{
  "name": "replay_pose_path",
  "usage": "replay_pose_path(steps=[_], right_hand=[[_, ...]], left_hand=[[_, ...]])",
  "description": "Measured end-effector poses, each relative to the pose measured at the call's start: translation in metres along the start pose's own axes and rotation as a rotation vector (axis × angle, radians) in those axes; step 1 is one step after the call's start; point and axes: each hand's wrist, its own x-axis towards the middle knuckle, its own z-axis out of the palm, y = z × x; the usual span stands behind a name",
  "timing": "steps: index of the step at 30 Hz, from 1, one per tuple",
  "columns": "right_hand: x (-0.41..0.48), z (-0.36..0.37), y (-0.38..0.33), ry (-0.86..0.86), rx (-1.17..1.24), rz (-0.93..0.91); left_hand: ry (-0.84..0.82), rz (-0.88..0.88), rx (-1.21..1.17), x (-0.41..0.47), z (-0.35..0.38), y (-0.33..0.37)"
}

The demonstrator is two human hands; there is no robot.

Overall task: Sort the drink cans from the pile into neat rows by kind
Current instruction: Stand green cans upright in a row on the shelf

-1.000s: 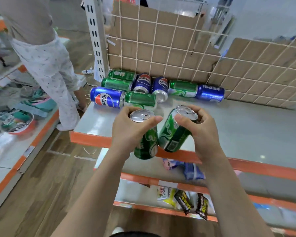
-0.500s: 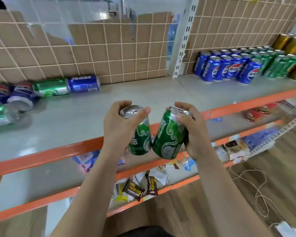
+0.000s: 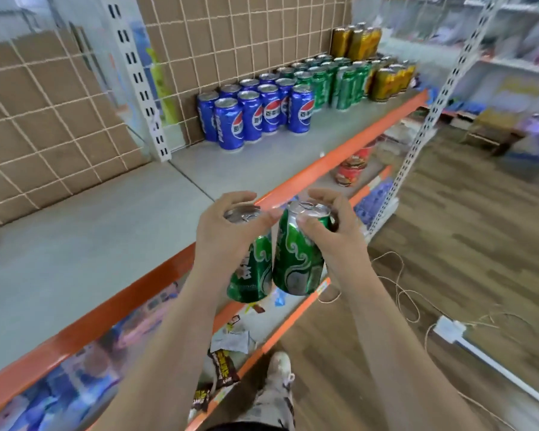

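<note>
1. Grey metal shelf deck with orange front lip [image 3: 293, 157]: runs away to upper right. Near stretch is bare; sorted stock sits at the far end against the tan grid-backed cardboard panel [image 3: 231, 42].
2. Sorted blocks, left to right along the deck: upright blue cola cans [image 3: 255, 115], then upright green aluminium cans in rows [image 3: 333, 79], then gold cans [image 3: 383, 79] furthest out. Destination looks like the green block, up and right of both hands, well apart.
3. Open room: clear deck in front of the blue and green blocks out to the orange lip. The green front row looks like the likely slot. The white slotted upright post [image 3: 430, 98] stands near the gold end, so approach from the aisle side, not past the post.
4. Left hand [image 3: 224, 241]: fingers curled round the top rim of a green drink can with white script [image 3: 249, 275], firm hold, lid up, long axis near vertical, bottom hanging free below the lip level.
5. Right hand [image 3: 333, 231]: fingers and thumb closed over the lid end of a second green drink can with swirl pattern [image 3: 296, 262], tilted slightly, base toward the camera.
6. The two cans touch, or nearly touch, side by side, off the front edge of the shelf, over lower tiers.
7. Right hand is nearer the green block, so it probably places first. Risk: knocking the blue front row on the way across.
</note>
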Motion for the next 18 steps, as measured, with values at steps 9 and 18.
replay_pose_path(steps=[9, 18], right_hand=[[0.143, -0.062, 0.017, 0.101, -0.029, 0.010], [0.252, -0.098, 0.034, 0.117, -0.095, 0.030]], left_hand=[[-0.041, 0.002, -0.073, 0.130, 0.098, 0.021], [-0.085, 0.062, -0.086, 0.229, 0.163, 0.037]])
